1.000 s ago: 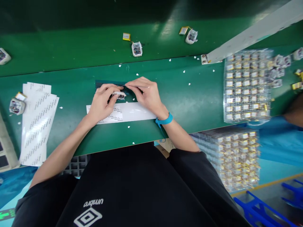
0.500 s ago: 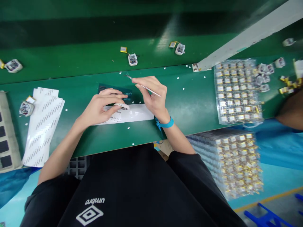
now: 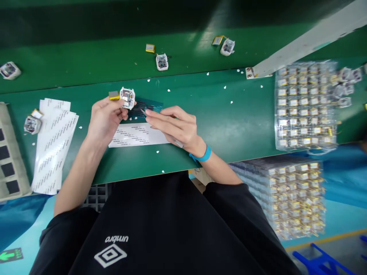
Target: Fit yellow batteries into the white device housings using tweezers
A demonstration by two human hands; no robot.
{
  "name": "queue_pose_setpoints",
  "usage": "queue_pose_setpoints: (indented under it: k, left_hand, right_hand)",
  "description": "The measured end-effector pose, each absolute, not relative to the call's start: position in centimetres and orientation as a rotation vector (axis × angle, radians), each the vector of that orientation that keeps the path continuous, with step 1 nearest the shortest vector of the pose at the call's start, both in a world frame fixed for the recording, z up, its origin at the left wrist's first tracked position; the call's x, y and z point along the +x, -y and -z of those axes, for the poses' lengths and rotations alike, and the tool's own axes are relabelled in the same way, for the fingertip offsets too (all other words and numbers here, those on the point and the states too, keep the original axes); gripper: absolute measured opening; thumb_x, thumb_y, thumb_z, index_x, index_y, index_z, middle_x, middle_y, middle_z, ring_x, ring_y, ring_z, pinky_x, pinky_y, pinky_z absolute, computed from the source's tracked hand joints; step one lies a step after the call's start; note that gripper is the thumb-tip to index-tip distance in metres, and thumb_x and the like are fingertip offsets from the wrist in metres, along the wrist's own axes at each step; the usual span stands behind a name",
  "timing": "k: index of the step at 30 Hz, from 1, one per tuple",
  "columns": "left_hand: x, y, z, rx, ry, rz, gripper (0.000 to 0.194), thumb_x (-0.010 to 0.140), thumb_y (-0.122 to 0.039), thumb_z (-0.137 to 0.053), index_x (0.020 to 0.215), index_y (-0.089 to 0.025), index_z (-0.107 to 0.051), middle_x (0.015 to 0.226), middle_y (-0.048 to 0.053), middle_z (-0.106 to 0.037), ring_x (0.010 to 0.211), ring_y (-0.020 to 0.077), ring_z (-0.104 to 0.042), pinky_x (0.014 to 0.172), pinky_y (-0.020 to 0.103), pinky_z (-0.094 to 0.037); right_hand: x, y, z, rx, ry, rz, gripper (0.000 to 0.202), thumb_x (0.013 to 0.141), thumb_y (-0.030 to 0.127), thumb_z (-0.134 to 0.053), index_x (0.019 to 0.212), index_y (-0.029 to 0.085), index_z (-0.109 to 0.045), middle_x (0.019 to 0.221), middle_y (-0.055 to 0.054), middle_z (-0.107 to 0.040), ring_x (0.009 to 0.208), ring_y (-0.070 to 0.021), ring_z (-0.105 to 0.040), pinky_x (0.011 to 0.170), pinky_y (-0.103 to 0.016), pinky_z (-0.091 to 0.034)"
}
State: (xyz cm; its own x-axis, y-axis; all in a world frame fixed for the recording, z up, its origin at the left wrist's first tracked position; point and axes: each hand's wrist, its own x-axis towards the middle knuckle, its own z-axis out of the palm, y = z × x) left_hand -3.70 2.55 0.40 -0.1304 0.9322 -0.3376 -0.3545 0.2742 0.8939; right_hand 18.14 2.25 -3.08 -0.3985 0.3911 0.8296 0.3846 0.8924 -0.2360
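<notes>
My left hand is closed on a small white watch-like housing, its open side with a circuit board facing me. A yellow-edged battery sticks out at the housing's left. Pinched in my right hand is a pair of thin tweezers, mostly covered by the fingers. Their tip is over a teal sheet bearing dark narrow strips, just right of the housing. Below both hands lies a white printed sticker sheet.
More sticker sheets and a housing with battery lie at left. Further housings sit on the far green strip. A clear tray of batteries stands right, beside a white post. Small white dots are scattered about.
My left hand has lifted and turned the housing, so its inside now shows. My right hand has come down and left, bringing the tweezers' tip to the teal sheet. The view has shifted slightly.
</notes>
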Motion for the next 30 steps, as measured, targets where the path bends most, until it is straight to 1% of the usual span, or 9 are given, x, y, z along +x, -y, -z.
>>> queue_pose_setpoints:
  k: [3,5,7,10,13,15,21,26,30]
  left_hand:
    - [-3.0,-1.8,-0.5,0.668,-1.218,-1.242,0.007,0.080,-0.012,-0.074,0.074,-0.016,-0.076,0.071,0.002,-0.069,0.056,0.0084,-0.059,0.056,0.020,-0.054]
    - [-2.6,-1.5,-0.2,0.704,-1.244,-1.250,0.002,0.079,-0.016,-0.077,0.079,-0.018,-0.079,0.073,0.001,-0.072,0.056,0.0092,-0.063,0.058,0.021,-0.059]
    - [-2.4,-1.2,0.1,0.740,-1.285,-1.283,0.004,0.078,-0.020,-0.080,0.083,-0.021,-0.080,0.077,0.000,-0.075,0.058,0.0108,-0.067,0.061,0.024,-0.063]
    - [-2.1,-1.0,0.2,0.767,-1.334,-1.327,0.009,0.075,-0.022,-0.084,0.074,-0.023,-0.075,0.075,-0.001,-0.075,0.062,0.0130,-0.072,0.063,0.026,-0.066]
    - [-1.9,-1.0,-0.1,0.732,-1.356,-1.337,0.018,0.069,-0.021,-0.084,0.063,-0.022,-0.067,0.069,-0.003,-0.072,0.058,0.0118,-0.070,0.061,0.026,-0.066]
    - [-2.0,-1.0,-0.2,0.715,-1.357,-1.337,0.021,0.068,-0.021,-0.083,0.060,-0.021,-0.063,0.066,-0.003,-0.071,0.054,0.0106,-0.068,0.057,0.024,-0.064]
    - [-2.5,-0.9,0.0,0.785,-1.354,-1.248,0.015,0.072,-0.024,-0.082,0.066,-0.020,-0.068,0.068,-0.001,-0.071,0.051,0.0114,-0.065,0.054,0.027,-0.063]
    - [-2.4,-0.8,0.0,0.855,-1.383,-1.223,0.027,0.067,-0.024,-0.084,0.057,-0.021,-0.058,0.058,-0.005,-0.061,0.047,0.0110,-0.060,0.050,0.028,-0.062]
    - [-2.4,-0.8,-0.1,0.923,-1.404,-1.196,0.036,0.067,-0.030,-0.088,0.056,-0.021,-0.054,0.057,-0.005,-0.057,0.045,0.0100,-0.057,0.048,0.026,-0.061]
  right_hand:
    - [17.8,-1.9,3.0,-0.572,2.065,0.044,0.023,0.103,0.017,-0.063,0.123,0.021,-0.073,0.118,0.001,-0.081,0.091,-0.0126,-0.066,0.077,-0.026,-0.064]
    - [17.8,-1.8,3.0,-0.569,2.098,0.067,0.022,0.102,0.017,-0.065,0.122,0.022,-0.074,0.118,0.001,-0.081,0.091,-0.0123,-0.065,0.077,-0.026,-0.063]
    - [17.8,-1.7,3.0,-0.567,2.121,0.072,0.024,0.102,0.015,-0.064,0.122,0.023,-0.074,0.119,0.001,-0.081,0.092,-0.0126,-0.066,0.076,-0.027,-0.063]
    - [18.0,-1.6,3.3,-0.619,2.166,0.073,0.029,0.103,0.016,-0.063,0.127,0.027,-0.073,0.123,0.002,-0.080,0.092,-0.0136,-0.067,0.076,-0.029,-0.063]
    - [18.2,-1.5,3.6,-0.696,2.261,0.008,0.033,0.105,0.019,-0.059,0.132,0.034,-0.071,0.129,0.003,-0.078,0.097,-0.0152,-0.071,0.075,-0.031,-0.063]
    - [18.4,-1.5,3.6,-0.712,2.313,-0.066,0.034,0.106,0.021,-0.058,0.134,0.036,-0.070,0.131,0.004,-0.077,0.102,-0.0161,-0.072,0.073,-0.032,-0.061]
    - [19.1,-1.9,3.0,-0.653,2.381,-0.104,0.030,0.104,0.026,-0.063,0.131,0.037,-0.071,0.127,0.008,-0.078,0.104,-0.0155,-0.072,0.075,-0.032,-0.061]
    - [19.0,-2.2,2.9,-0.573,2.314,0.000,0.025,0.103,0.024,-0.065,0.125,0.033,-0.073,0.123,0.009,-0.079,0.098,-0.0140,-0.070,0.071,-0.031,-0.060]
    - [18.9,-2.2,3.1,-0.582,2.289,-0.030,0.024,0.103,0.027,-0.066,0.125,0.034,-0.073,0.120,0.008,-0.080,0.097,-0.0142,-0.069,0.071,-0.032,-0.058]
